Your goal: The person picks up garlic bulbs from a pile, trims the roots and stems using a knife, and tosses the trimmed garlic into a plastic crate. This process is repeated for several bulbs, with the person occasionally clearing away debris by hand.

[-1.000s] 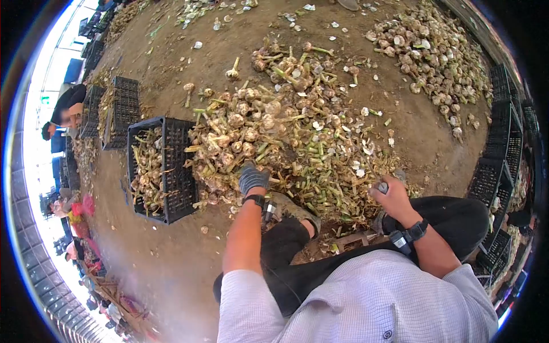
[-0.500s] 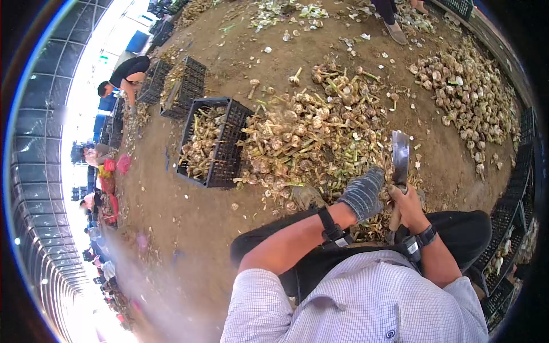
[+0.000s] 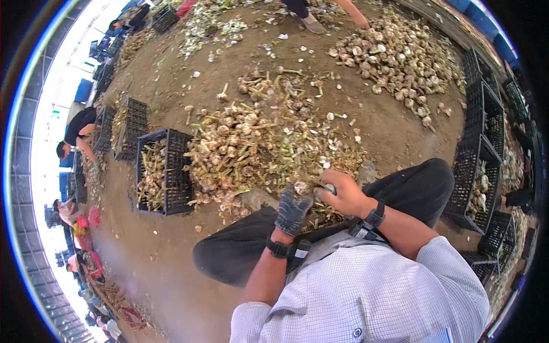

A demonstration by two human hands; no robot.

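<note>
In the head view my left hand [image 3: 294, 212], in a grey knitted glove, is closed around a garlic bulb [image 3: 302, 187] that shows above the fingers. Just right of it my bare right hand [image 3: 347, 197] is closed on a knife [image 3: 330, 188]. Only a small metallic bit of that knife shows at the fingers; its blade is hard to make out. Both hands are above my crossed legs. Right in front lies a heap of garlic with stalks [image 3: 229, 140], with cut stalks and loose skins [image 3: 300, 154] on its right side.
A black crate of garlic [image 3: 177, 171] stands left of the heap, with more crates [image 3: 132, 123] behind. A second garlic pile [image 3: 400, 57] lies at the far right, where a co-worker's hand [image 3: 360, 22] reaches in. Stacked black crates [image 3: 477, 177] line the right side.
My view has turned to the right. The knife, raised with its broad blade showing before, is now lowered and mostly hidden. A garlic bulb now shows in my gloved left hand.
</note>
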